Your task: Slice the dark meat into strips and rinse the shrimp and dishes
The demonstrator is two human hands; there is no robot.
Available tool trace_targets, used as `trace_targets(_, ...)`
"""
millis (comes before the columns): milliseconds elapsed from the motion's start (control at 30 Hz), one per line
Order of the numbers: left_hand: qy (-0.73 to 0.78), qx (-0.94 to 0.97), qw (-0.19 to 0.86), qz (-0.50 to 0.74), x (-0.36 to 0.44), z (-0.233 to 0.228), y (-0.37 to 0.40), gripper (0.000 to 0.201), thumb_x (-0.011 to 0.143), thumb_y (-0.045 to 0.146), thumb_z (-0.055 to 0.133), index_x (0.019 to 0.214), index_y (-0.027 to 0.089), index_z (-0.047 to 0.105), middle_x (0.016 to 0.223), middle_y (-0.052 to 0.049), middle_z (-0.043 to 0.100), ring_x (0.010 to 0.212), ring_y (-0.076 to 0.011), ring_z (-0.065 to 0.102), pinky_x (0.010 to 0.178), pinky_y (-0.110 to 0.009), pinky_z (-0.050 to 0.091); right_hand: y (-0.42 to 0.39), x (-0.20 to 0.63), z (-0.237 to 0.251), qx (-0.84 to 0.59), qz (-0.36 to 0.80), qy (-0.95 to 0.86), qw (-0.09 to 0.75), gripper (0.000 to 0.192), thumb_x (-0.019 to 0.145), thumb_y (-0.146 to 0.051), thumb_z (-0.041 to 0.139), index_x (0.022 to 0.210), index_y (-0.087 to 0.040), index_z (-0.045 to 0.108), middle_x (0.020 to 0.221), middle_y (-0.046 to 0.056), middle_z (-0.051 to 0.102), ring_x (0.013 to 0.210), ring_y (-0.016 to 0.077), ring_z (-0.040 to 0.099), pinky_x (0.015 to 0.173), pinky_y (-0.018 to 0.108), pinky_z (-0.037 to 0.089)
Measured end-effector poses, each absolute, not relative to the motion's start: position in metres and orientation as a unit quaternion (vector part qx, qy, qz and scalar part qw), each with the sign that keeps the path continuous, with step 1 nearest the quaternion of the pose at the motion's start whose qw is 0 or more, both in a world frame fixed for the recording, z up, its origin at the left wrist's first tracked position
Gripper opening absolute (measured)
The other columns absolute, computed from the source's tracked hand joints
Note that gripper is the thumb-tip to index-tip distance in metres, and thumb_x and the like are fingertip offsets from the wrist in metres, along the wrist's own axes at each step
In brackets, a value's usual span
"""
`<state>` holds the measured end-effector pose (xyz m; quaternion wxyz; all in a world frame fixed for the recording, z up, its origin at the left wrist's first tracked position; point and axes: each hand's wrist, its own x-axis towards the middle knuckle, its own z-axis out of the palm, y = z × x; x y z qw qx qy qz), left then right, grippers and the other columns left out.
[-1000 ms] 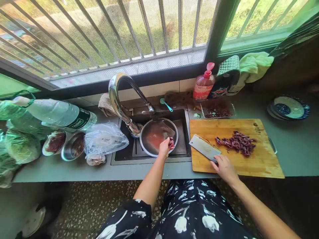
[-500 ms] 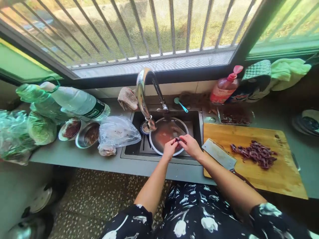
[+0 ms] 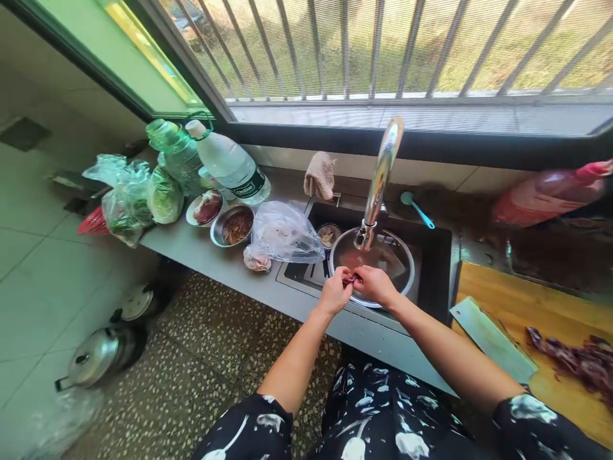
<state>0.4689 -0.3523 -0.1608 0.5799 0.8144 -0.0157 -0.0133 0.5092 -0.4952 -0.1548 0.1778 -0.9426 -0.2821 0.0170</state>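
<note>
Both hands meet over the near left rim of a round bowl [image 3: 408, 287] of reddish-brown water, which stands in the sink [image 3: 437, 268]. Between the fingertips is a small dark purplish-red piece [image 3: 352, 280]; it looks like meat, but its exact kind is unclear. My left hand [image 3: 336, 291] pinches it from the left, my right hand [image 3: 375, 285] from the right. Just above them hangs the spout of the chrome tap [image 3: 383, 169]; no running water shows. Inside the bowl, pale shapes lie under the cloudy water.
Right of the sink, a cutting board [image 3: 479, 281] carries a cleaver [image 3: 495, 342] and dark red strips [image 3: 582, 364]. Leftward along the counter stand a plastic bag [image 3: 285, 233], a metal bowl [image 3: 233, 225], a plate of meat [image 3: 205, 207], a large bottle [image 3: 230, 160] and bagged greens [image 3: 165, 195].
My view has turned left, so the sink and counter items sit further right and the board is partly cut off. Both hands keep pinching the dark piece over the bowl.
</note>
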Motion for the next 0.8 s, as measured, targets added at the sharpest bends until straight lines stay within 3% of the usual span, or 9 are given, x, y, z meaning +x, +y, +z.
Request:
trace_targets(167,-0.008,0.828,0.561,-0.017,0.469,-0.16,-0.318,0.025,0.071,0.016,0.055,0.096,0.02,0.054,0.083,-0.004,0.065,0.078,-0.0151,0.06,0.072,-0.024,0.043,-0.467,0.516,-0.168,-0.924,0.001,-0.332,0.192,0.02,0.077,-0.022,0.043,0.075,-0.017,0.062,0.068,0.003,0.06,0.065,0.0118,0.053,0.061,0.021,0.035)
trace_targets(333,0.052,0.805,0.591,-0.017,0.47,-0.16,-0.296,0.019,0.069,0.021,0.058,0.088,0.018,0.056,0.076,-0.003,0.064,0.071,-0.0138,0.059,0.067,-0.023,0.043,-0.442,0.522,-0.176,-0.901,0.003,-0.339,0.271,0.022,0.078,-0.018,0.041,0.079,-0.016,0.064,0.07,0.004,0.063,0.066,0.0115,0.054,0.063,0.021,0.038)
trace_targets(500,0.112,0.764,0.636,-0.018,0.47,-0.169,-0.273,0.02,0.067,0.023,0.06,0.086,0.017,0.054,0.072,-0.002,0.063,0.063,-0.0115,0.057,0.061,-0.021,0.043,-0.418,0.527,-0.176,-0.871,0.035,-0.316,0.375,0.024,0.079,-0.02,0.042,0.084,-0.019,0.065,0.079,0.003,0.067,0.067,0.0113,0.058,0.064,0.021,0.042)
trace_targets(800,0.187,0.675,0.713,0.03,0.458,-0.171,-0.234,0.032,0.065,0.026,0.064,0.092,0.014,0.051,0.076,-0.004,0.061,0.063,-0.0113,0.057,0.061,-0.022,0.046,-0.372,0.555,-0.15,-0.855,0.03,-0.313,0.413,0.02,0.074,-0.019,0.046,0.076,-0.018,0.065,0.071,0.001,0.066,0.064,0.0114,0.058,0.064,0.021,0.043)
